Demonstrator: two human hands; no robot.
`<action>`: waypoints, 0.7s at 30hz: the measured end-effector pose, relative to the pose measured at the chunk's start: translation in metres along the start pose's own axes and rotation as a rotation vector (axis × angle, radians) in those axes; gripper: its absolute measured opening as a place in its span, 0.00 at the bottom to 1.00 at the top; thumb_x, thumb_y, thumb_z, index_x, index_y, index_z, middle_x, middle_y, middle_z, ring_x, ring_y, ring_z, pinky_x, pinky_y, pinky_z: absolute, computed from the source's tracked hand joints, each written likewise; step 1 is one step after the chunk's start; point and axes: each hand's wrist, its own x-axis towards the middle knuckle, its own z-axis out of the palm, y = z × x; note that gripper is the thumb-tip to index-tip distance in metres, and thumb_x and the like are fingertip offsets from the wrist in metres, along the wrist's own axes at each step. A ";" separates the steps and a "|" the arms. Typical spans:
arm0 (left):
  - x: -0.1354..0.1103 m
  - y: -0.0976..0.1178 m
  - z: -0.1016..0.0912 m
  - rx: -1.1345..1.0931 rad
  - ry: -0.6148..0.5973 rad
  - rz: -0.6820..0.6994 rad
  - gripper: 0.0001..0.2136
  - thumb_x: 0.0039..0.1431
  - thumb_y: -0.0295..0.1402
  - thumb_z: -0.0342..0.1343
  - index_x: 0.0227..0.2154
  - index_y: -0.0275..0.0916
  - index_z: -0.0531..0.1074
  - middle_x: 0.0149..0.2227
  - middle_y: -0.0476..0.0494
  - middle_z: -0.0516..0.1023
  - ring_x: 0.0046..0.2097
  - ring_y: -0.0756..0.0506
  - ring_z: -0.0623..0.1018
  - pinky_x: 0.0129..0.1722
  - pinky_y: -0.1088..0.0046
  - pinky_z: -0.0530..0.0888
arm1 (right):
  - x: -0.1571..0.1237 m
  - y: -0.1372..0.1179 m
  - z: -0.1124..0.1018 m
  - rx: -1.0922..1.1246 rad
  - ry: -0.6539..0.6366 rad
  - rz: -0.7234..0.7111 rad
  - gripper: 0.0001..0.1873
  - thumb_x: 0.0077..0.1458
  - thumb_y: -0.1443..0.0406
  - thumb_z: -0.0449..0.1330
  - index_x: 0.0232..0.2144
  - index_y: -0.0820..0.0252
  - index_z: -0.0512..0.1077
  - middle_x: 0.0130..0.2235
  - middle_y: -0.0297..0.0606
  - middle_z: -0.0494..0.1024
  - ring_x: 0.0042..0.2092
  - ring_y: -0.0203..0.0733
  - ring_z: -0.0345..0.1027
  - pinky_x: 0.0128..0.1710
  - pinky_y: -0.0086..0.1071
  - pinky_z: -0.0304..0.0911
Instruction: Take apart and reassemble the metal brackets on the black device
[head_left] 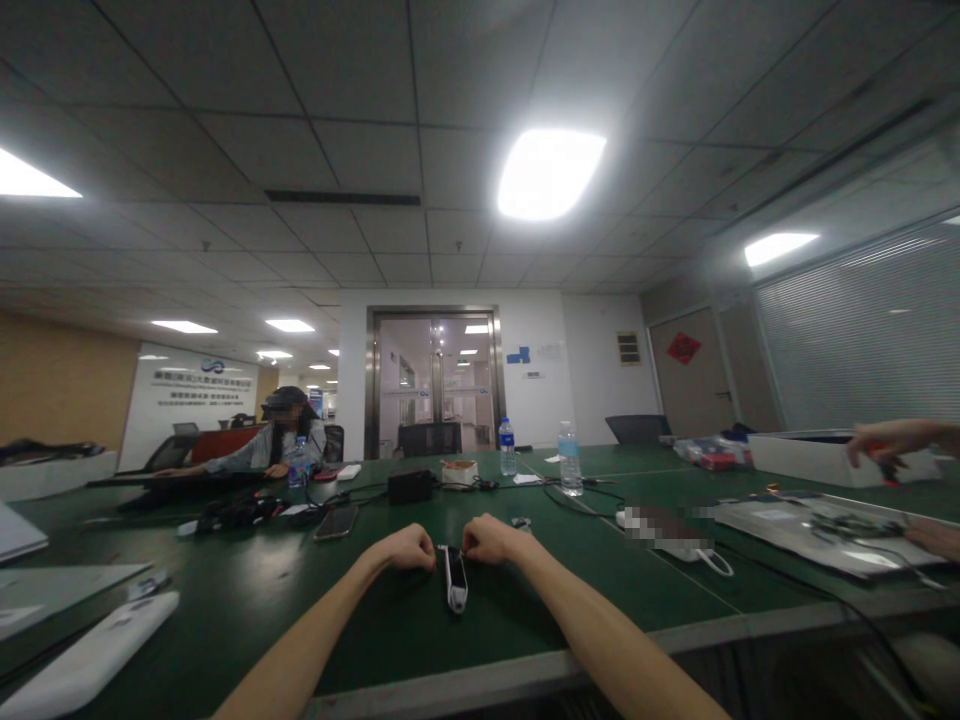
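Observation:
Between my two hands lies a narrow white device (457,598) with a dark inset along its top, resting lengthwise on the green table (390,640). My left hand (409,548) is closed with its fingers curled, just left of the device's far end. On the other side, my right hand (489,541) is closed too, fingertips close to the same end. Whatever either hand pinches is too small or hidden to name. I cannot tell whether the fingers touch the device. A small clear item (521,523) sits beyond my right wrist.
Ahead are a phone (336,522), a black box (410,486), cables and water bottles (570,460). A white case (97,650) lies at left. At right, another person's hand (892,445) holds something red above a flat panel (810,535). Someone sits at far left.

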 end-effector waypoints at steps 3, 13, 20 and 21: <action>-0.003 -0.002 -0.003 0.006 0.035 0.013 0.10 0.36 0.33 0.54 0.22 0.35 0.76 0.21 0.50 0.70 0.26 0.50 0.67 0.24 0.76 0.60 | -0.002 -0.002 -0.001 0.004 0.002 0.002 0.12 0.50 0.66 0.59 0.37 0.58 0.78 0.39 0.37 0.81 0.39 0.38 0.74 0.36 0.24 0.64; 0.004 -0.005 -0.006 -0.057 0.180 0.135 0.11 0.39 0.34 0.52 0.24 0.33 0.74 0.23 0.50 0.71 0.28 0.49 0.68 0.28 0.76 0.62 | -0.010 -0.010 -0.025 0.025 0.100 0.063 0.09 0.49 0.67 0.60 0.35 0.59 0.77 0.38 0.39 0.80 0.40 0.41 0.72 0.38 0.28 0.63; 0.007 -0.017 -0.003 -0.091 0.184 0.134 0.12 0.40 0.35 0.52 0.24 0.33 0.74 0.22 0.50 0.70 0.27 0.50 0.67 0.27 0.76 0.61 | -0.110 -0.089 -0.065 0.498 1.218 -0.272 0.09 0.59 0.63 0.52 0.37 0.59 0.71 0.34 0.38 0.75 0.37 0.39 0.69 0.40 0.35 0.66; 0.007 -0.018 -0.003 -0.091 0.179 0.132 0.12 0.40 0.35 0.51 0.24 0.33 0.74 0.22 0.51 0.70 0.27 0.50 0.67 0.27 0.76 0.61 | -0.129 -0.094 -0.065 0.525 1.308 -0.308 0.09 0.60 0.62 0.52 0.37 0.57 0.71 0.34 0.39 0.74 0.38 0.41 0.70 0.39 0.37 0.67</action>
